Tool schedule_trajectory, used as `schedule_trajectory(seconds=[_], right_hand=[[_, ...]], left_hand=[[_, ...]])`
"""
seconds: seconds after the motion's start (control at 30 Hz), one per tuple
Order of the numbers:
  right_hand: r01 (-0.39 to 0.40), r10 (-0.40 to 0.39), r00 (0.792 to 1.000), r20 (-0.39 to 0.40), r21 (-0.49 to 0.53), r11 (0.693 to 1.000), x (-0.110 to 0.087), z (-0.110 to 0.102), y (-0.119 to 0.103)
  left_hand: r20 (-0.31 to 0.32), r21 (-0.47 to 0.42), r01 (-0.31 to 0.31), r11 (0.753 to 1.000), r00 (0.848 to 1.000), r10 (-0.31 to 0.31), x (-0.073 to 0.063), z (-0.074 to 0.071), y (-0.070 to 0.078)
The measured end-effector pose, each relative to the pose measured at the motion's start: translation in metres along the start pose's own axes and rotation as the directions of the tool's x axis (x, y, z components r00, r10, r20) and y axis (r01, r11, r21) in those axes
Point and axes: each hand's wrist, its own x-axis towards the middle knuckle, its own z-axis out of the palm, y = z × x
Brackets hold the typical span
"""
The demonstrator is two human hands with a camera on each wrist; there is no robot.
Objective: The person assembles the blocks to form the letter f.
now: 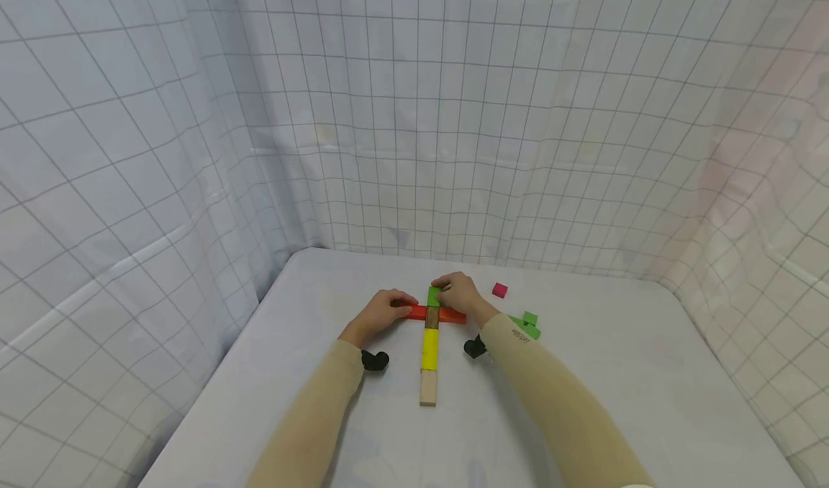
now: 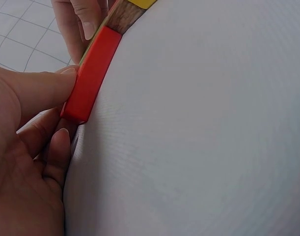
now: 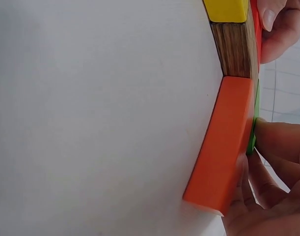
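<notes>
Wooden blocks form a cross on the white table. At its left arm, my left hand (image 1: 382, 311) holds the outer end of a red block (image 2: 95, 76) between thumb and fingers. My right hand (image 1: 460, 293) pinches a green block (image 1: 433, 296) at the far tip of the cross. An orange block (image 3: 221, 145) makes the right arm, below my right hand. A dark brown wood-grain block (image 1: 432, 318) sits at the centre, its sides against the red and orange ones. Toward me follow a yellow block (image 1: 429, 349) and a pale wood block (image 1: 428, 388) in line.
A small pink block (image 1: 500, 290) lies beyond my right hand. Several green blocks (image 1: 531, 319) lie to the right, partly behind the right sleeve (image 1: 537, 373). Gridded white sheets (image 1: 440, 150) hang behind the table and at both sides.
</notes>
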Motion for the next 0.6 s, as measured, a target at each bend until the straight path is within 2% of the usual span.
schedule_trajectory(seconds=[0.6], right_hand=[[0.008, -0.008, 1.000, -0.022, 0.018, 1.000, 0.0009, 0.0020, 0.0034]], left_hand=[[-0.002, -0.001, 0.001, 1.000, 1.000, -0.001, 0.0020, 0.0002, -0.0024]])
